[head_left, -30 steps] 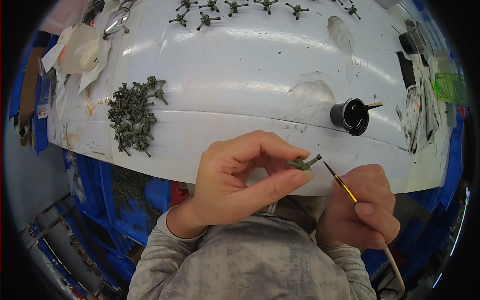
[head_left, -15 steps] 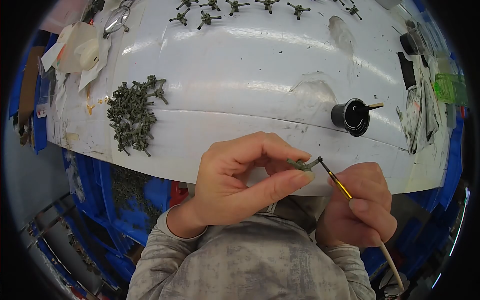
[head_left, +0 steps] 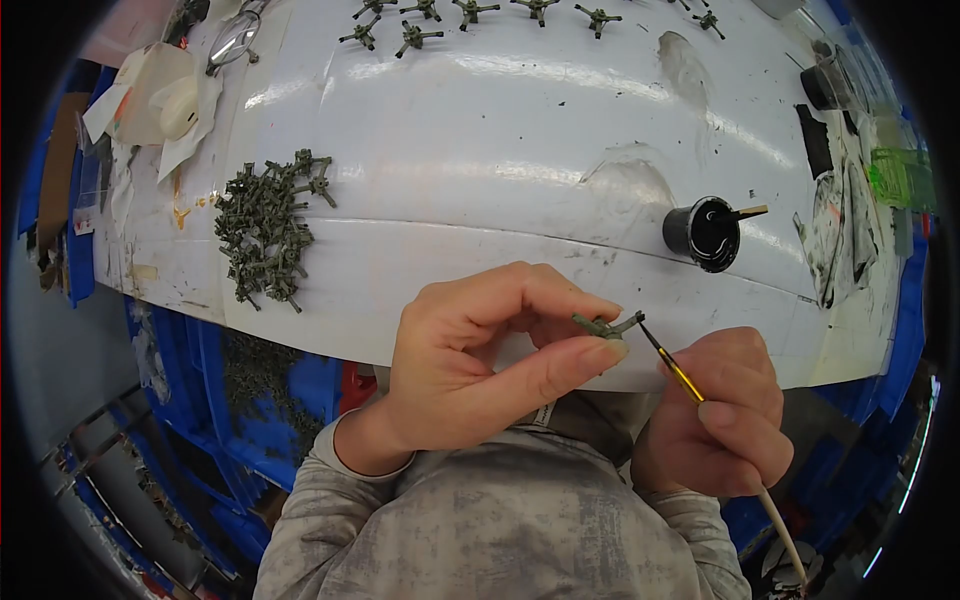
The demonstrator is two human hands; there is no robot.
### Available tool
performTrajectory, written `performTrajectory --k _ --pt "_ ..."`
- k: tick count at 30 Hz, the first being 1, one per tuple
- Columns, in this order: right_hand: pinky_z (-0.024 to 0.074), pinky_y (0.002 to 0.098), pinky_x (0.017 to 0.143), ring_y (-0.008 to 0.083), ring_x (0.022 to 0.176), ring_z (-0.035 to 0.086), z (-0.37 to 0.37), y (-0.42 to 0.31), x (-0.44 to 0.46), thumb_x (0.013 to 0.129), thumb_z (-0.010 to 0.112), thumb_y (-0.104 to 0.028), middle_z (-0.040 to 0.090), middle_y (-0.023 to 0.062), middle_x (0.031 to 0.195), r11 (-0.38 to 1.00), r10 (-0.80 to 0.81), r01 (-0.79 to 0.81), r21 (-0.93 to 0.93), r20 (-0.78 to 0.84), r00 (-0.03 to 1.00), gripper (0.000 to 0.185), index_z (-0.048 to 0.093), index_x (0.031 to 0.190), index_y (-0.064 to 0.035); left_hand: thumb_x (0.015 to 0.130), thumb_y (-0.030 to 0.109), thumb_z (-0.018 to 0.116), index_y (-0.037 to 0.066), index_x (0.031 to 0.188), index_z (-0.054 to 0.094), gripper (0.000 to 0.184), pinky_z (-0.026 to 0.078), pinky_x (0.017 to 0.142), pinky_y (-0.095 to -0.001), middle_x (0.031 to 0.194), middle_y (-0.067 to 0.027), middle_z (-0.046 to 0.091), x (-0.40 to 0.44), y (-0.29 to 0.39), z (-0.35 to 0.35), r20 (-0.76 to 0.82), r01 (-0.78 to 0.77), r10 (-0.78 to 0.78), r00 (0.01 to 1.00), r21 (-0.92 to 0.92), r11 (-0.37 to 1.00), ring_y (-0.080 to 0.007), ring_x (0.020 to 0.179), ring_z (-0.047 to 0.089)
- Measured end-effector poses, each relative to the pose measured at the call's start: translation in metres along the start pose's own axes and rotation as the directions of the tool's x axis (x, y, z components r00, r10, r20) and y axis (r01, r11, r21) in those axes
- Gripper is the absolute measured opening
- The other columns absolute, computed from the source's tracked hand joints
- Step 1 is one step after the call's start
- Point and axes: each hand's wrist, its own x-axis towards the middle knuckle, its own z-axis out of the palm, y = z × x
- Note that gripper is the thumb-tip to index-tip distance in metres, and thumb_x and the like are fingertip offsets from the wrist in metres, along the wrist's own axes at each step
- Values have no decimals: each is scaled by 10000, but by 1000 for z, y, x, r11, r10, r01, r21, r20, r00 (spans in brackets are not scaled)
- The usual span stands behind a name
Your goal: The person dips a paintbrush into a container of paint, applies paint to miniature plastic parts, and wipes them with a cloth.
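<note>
Between its thumb and index finger, my left hand (head_left: 490, 360) pinches a small green part (head_left: 604, 328) with short arms, one pointing right with a dark end. My right hand (head_left: 725, 410) is closed around a thin paintbrush (head_left: 682, 375) whose pale handle runs down past the palm. The dark brush tip is at the end of the part's right arm; whether they touch cannot be made out. Above my right hand stands a cup of black paint (head_left: 714, 236) with a stick in it. A heap of similar green parts (head_left: 265, 230) lies on the table at the left.
Several dark-tipped green parts (head_left: 597, 19) stand along the far side of the white table (head_left: 450, 130). Glasses (head_left: 235, 42) and papers lie far left. At the right are a stained cloth (head_left: 838, 235), a dark cup and a green container (head_left: 900, 178). Blue bins sit below the near edge.
My right hand has moved slightly left and the brush tip has come from a small gap to the end of the part's arm. My left hand has barely moved.
</note>
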Motion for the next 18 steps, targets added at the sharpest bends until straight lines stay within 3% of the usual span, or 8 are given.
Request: performTrajectory --k 9,14,18 --pt "410 282 475 183 508 512 -6 -3 1 976 299 -363 611 139 746 998 48 -47 33 -15 999 381 507 850 -70 758 -39 672 -30 965 622 213 396 572 -160 765 -39 597 0 0 1 -5 -3 3 1000 -15 1000 -62 594 476" --pt "360 271 492 163 529 455 -24 6 7 985 250 -338 586 133 737 987 153 -151 58 -32 988 363 493 918 -76 757 -54 655 -40 982 609 231 403 574 -161 805 -52 601 1 -2 4 -16 -38 39 999 32 999 -70 616 488" --pt "370 254 513 171 538 451 -33 6 19 955 284 -209 571 140 733 941 332 -337 -20 -126 935 301 503 866 -24 763 -75 615 -44 1010 589 251 416 601 -172 887 -71 589 3 -5 6 -17 -143 145 989 114 983 -85 676 493"
